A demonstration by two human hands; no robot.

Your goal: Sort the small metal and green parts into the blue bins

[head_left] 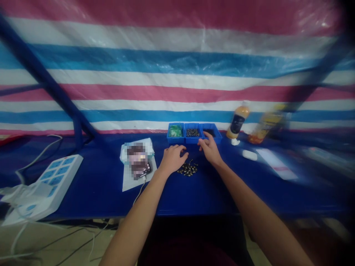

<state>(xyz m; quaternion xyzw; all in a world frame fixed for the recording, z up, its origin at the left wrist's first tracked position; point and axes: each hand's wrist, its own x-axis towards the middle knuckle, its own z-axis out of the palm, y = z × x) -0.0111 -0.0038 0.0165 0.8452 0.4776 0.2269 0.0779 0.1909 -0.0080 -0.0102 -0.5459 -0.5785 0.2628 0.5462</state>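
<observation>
My left hand (174, 159) hovers at the left edge of a small pile of dark and shiny metal parts (188, 169), possibly screws. Its fingers are curved, the thumb stands apart from them, and nothing shows in the grasp. Up by the right blue bin (217, 136) is my right hand (210, 149), index finger stretched over the bin's front and the other fingers loosely bent, with no object visible in it. Dark pieces lie in that bin, too small to name. The middle blue bin (193, 140) holds similar metal parts; the left blue bin (176, 140) holds green-and-white items.
A masked-out phone (144, 170) with a cable lies on white paper at left, near a white power strip (65, 177). Two drink bottles, an orange one (237, 122) and a blurred one (263, 125), stand right of the bins. A white oval object (249, 155) lies before them.
</observation>
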